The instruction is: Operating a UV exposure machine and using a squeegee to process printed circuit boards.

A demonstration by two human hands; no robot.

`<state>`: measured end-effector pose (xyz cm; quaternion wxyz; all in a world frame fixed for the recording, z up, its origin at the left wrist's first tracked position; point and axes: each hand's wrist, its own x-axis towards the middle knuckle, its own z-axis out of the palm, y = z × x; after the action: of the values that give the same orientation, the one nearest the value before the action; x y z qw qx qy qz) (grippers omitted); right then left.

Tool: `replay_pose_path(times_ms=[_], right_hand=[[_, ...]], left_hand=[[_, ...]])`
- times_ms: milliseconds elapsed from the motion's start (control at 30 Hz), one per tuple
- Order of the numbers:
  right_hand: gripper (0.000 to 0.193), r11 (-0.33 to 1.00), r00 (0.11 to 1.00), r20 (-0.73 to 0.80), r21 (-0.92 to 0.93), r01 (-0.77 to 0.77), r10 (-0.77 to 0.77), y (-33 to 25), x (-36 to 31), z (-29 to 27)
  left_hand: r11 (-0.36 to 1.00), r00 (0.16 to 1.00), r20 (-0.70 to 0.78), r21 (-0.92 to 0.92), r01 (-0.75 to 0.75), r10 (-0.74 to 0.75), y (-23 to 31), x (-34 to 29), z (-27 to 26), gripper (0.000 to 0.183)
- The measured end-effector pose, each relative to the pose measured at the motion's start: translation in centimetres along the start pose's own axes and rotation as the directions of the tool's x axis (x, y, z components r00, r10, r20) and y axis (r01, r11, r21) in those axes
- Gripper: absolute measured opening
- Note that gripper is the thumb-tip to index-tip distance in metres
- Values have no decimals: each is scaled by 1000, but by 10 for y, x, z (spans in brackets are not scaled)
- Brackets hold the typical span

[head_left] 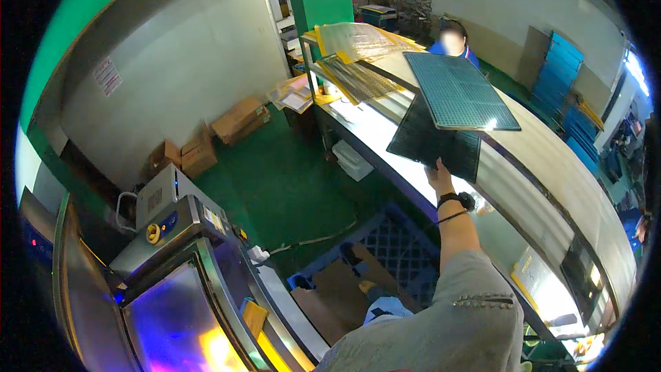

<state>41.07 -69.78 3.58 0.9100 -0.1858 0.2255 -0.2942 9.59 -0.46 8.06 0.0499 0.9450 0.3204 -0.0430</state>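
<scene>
My right arm, in a grey sleeve with a dark watch at the wrist, reaches up and away over the bench. My right hand (439,180) is closed on the near edge of a dark, glossy flat panel (423,139), the thumb showing on top. The panel is tilted above the lit bench top (406,173). Just beyond it, a green gridded panel (465,93) lies on the upper shelf and covers part of the dark panel's far side. My left hand is not in view.
Clear and yellow-edged sheets (358,41) lie on the shelf's far end. Behind the shelf is a person in blue (470,55). At left stands a metal machine (180,217) with a lit, shiny panel. Cardboard boxes (237,120) line the wall; a blue grid mat (406,244) lies underfoot.
</scene>
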Motion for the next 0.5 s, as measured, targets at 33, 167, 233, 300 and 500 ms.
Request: replay_pose_path(times_ms=[33, 167, 233, 300, 500], right_hand=[[28, 1000, 1000, 1, 2, -9, 9, 5, -2, 3], [60, 549, 784, 204, -812, -200, 587, 5, -47, 38], [59, 920, 898, 416, -390, 34, 143, -14, -81, 77], [56, 997, 931, 360, -29, 76, -60, -64, -89, 112], [23, 944, 947, 67, -84, 320, -315, -117, -59, 134]], left_hand=[[1000, 1000, 1, 4, 8, -8, 0, 1, -2, 94], [999, 999, -4, 14, 31, -31, 1, 2, -10, 93], [999, 999, 0, 22, 34, -34, 5, 2, -11, 93], [1000, 1000, 12, 15, 4, -5, 10, 5, -11, 92], [999, 999, 25, -29, -27, 27, 11, -1, -7, 91]])
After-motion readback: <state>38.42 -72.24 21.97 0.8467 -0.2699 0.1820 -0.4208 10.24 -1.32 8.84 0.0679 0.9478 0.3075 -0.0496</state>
